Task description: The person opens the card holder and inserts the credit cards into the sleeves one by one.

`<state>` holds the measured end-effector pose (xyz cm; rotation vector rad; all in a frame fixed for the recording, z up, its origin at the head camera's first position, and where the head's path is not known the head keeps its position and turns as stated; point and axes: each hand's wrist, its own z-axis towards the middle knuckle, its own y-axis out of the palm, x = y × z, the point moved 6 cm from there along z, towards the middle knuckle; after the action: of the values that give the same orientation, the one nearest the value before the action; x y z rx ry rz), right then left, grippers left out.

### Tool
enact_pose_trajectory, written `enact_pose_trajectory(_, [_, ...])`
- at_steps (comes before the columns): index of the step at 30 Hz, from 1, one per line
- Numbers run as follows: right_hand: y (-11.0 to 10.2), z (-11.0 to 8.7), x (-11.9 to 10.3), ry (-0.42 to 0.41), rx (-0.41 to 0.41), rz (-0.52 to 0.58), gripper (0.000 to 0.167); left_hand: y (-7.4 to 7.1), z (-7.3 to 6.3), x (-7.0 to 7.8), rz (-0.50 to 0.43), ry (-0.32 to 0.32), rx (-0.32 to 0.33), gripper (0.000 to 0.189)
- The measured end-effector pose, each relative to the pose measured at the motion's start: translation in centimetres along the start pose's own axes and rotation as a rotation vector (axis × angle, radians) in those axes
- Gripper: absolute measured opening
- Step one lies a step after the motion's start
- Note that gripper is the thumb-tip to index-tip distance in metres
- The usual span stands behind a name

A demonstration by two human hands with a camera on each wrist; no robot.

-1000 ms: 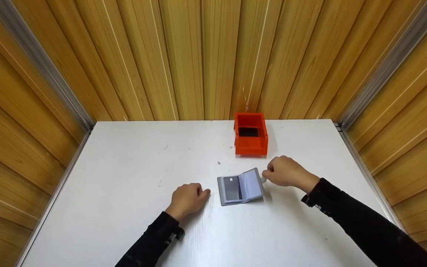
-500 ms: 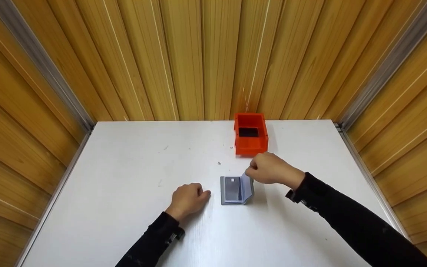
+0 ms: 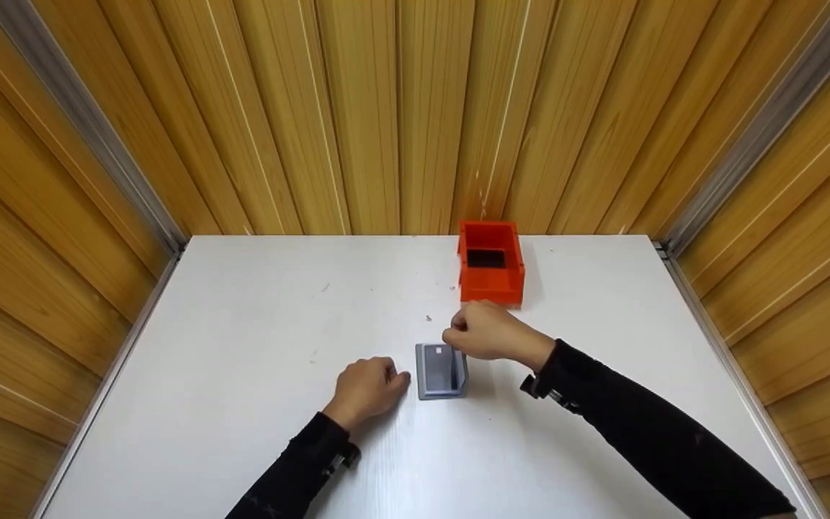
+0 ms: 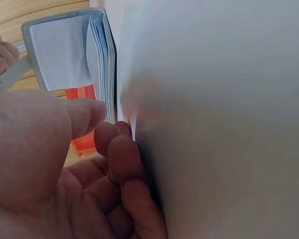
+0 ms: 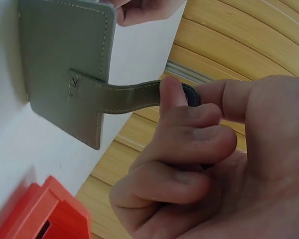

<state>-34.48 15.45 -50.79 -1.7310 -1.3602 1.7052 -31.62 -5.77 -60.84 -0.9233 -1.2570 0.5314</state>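
Observation:
A grey card holder (image 3: 436, 395) stands part-way open on the white table, its cover raised on the right side. A grey card (image 3: 438, 367) shows inside it under a clear sleeve. My right hand (image 3: 487, 330) pinches the tip of the holder's stitched snap strap (image 5: 132, 97) between thumb and forefinger, holding the cover up. My left hand (image 3: 368, 389) rests on the table just left of the holder, fingers loosely curled, gripping nothing. In the left wrist view its thumb is close to the page stack (image 4: 103, 64); whether they touch I cannot tell.
An orange bin (image 3: 491, 285) with a dark flat piece (image 3: 485, 259) inside stands at the back, right of centre, just beyond my right hand. Wood-patterned walls (image 3: 357, 115) enclose the white table (image 3: 256, 303) at the back and sides.
My right hand has moved left with the strap, swinging the cover up from lying wide open to nearly upright. The holder now sits slightly further left, nearer my left hand, which stayed put.

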Motion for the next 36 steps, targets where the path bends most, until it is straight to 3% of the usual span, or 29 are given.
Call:
enact_pose_trajectory(15, [5.8,2.8,-1.7,-0.124,-0.008,0.099,0.036,-0.4,0.0,-0.8,-0.055,0.053,0.044,0.033])
enact_pose_trajectory(22, [8.3,3.9,-2.2,-0.141,0.028,0.039,0.035,3.3,2.3,-5.4,-0.044,0.074,0.090,0.034])
enact_pose_trajectory(26, [9.4,4.1,-1.7,-0.120,0.028,-0.031,0.035,3.0,2.0,-5.3,-0.087,0.093,0.078,0.032])
enact_pose_trajectory(29, [9.9,4.1,-1.5,-0.140,0.019,-0.066,0.036,3.3,2.1,-5.5,-0.052,0.090,0.072,0.030])
enact_pose_trajectory(33, [10.0,3.8,-1.3,-0.181,0.032,-0.050,0.034,3.5,2.2,-5.7,-0.010,0.081,0.075,0.031])
enact_pose_trajectory(36, [9.5,3.6,-0.9,-0.199,0.062,-0.025,0.025,3.4,2.2,-5.7,-0.031,0.068,0.063,0.030])
